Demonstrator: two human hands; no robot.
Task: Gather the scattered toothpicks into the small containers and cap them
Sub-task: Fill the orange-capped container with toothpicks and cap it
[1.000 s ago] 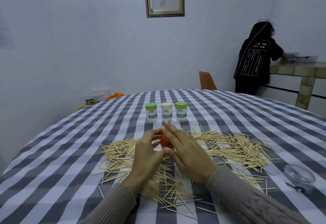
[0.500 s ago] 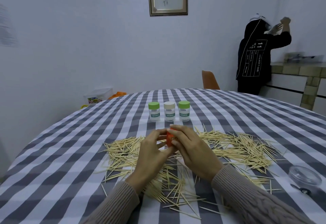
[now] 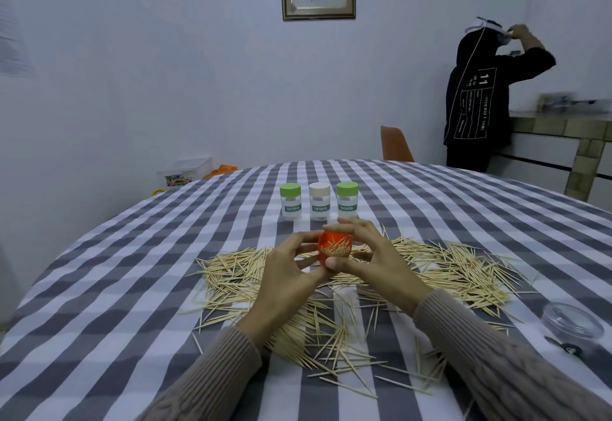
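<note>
Orange container [image 3: 334, 248] tilted, uncapped, toothpick-filled, raised above scattered toothpicks [image 3: 440, 268]. Three capped containers [image 3: 319, 202] upright in row behind.

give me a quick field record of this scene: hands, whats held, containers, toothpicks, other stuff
left hand: holds the orange container from the left
right hand: grips the same container
orange container: lifted, open end toward camera, toothpicks inside
capped containers: green-lidded, beige-lidded, green-lidded, in a row behind the hands
loose toothpicks: scattered over the checked tablecloth
clear lid: right edge of table
</note>
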